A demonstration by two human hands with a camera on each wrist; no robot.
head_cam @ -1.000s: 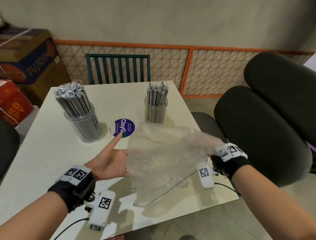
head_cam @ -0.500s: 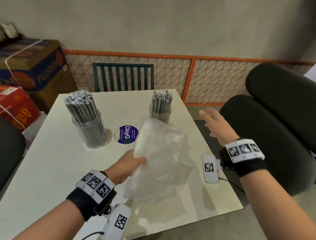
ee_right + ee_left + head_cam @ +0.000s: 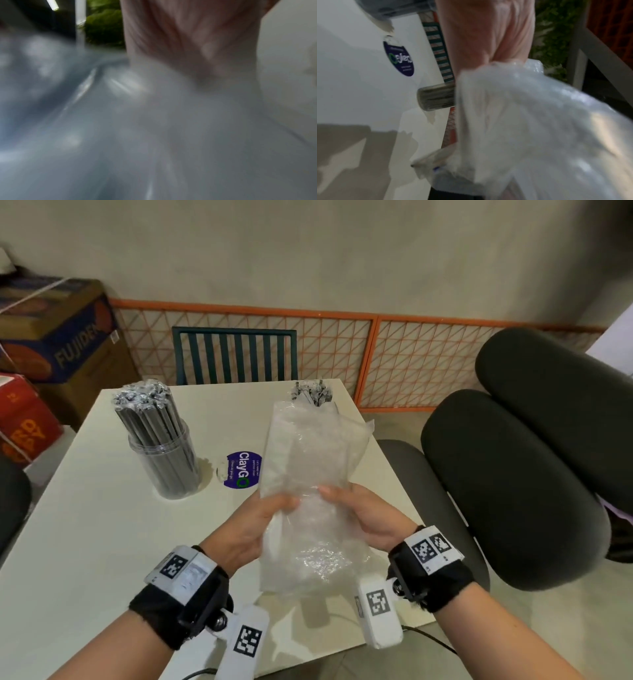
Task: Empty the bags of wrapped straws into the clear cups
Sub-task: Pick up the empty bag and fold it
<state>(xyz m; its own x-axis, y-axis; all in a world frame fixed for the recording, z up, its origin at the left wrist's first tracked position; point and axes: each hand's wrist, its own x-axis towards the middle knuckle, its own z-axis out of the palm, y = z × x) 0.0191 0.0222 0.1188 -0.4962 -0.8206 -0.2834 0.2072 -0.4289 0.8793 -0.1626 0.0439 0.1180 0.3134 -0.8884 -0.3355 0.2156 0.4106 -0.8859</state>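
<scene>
- Left hand and right hand: both pinch the middle of the clear plastic bag, thumbs on its near face, fingers curled behind. Judged purpose: to gather or fold the film, since no straws are visible inside it.
- Bag: held upright above the counter, at about 6 o'clock of the counter's centre; its top edge rises in front of the far cup. In the left wrist view the film hangs below the hand; the right wrist view is too blurred to show finger detail.
- Large clear cup: at 10 o'clock, packed with wrapped straws standing upright, well apart from the hands.
- Smaller cup of straws: at 1 o'clock, mostly hidden behind the bag.
- Round purple sticker: between the two cups, flat on the counter.
- Surroundings: a green slatted chair at 12 o'clock beyond the counter; dark padded seats at 3 o'clock; cardboard boxes at 10 o'clock. None of these appears to obstruct the hands.
</scene>
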